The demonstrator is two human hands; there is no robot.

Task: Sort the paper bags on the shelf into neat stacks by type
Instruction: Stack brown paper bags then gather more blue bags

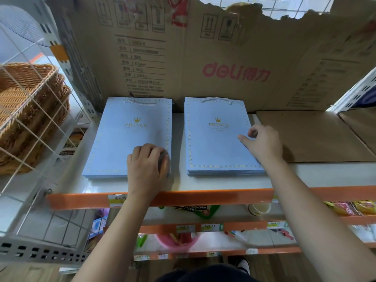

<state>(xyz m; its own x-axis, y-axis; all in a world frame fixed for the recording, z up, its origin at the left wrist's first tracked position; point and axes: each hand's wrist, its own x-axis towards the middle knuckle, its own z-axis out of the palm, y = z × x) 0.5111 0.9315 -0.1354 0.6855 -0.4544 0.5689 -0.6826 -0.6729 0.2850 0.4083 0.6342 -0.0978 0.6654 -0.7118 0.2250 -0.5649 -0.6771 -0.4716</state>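
Observation:
Two stacks of light blue "PRINCE" paper bags lie flat side by side on the white shelf (179,184). My left hand (147,161) rests on the lower right part of the left stack (122,143), fingers curled under, holding nothing. My right hand (262,144) sits at the right edge of the right stack (213,145), index finger stretched out across the top bag, the other fingers loosely curled. Flat brown paper bags (317,137) lie to the right on the same shelf, with another brown sheet (362,125) at the far right.
A torn cardboard sheet (223,58) printed "deli" stands behind the stacks. Woven baskets (26,110) sit behind a white wire grid (40,123) on the left. The shelf has an orange front rail (162,198); lower shelves hold snacks and small goods.

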